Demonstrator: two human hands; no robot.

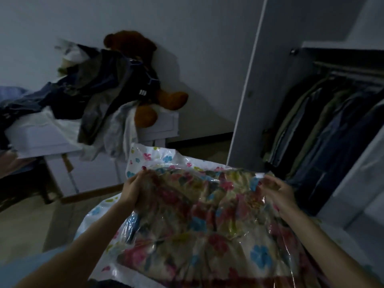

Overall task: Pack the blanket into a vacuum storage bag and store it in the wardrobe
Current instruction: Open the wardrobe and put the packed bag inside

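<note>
A clear vacuum storage bag (158, 156) printed with small flowers is held up in front of me. A floral blanket (207, 221) shows through its plastic and fills it. My left hand (135, 190) grips the bag's far left edge, fingers curled over the plastic. My right hand (278, 192) pinches the far right edge. The wardrobe (340, 129) stands just beyond on the right with its door (268, 84) swung open.
Several garments (318, 129) hang from the wardrobe's rail. To the left, a white table (158, 125) carries a heap of dark clothes (99, 90) and a brown teddy bear (145, 84). Bare floor (25, 223) lies at lower left. The room is dim.
</note>
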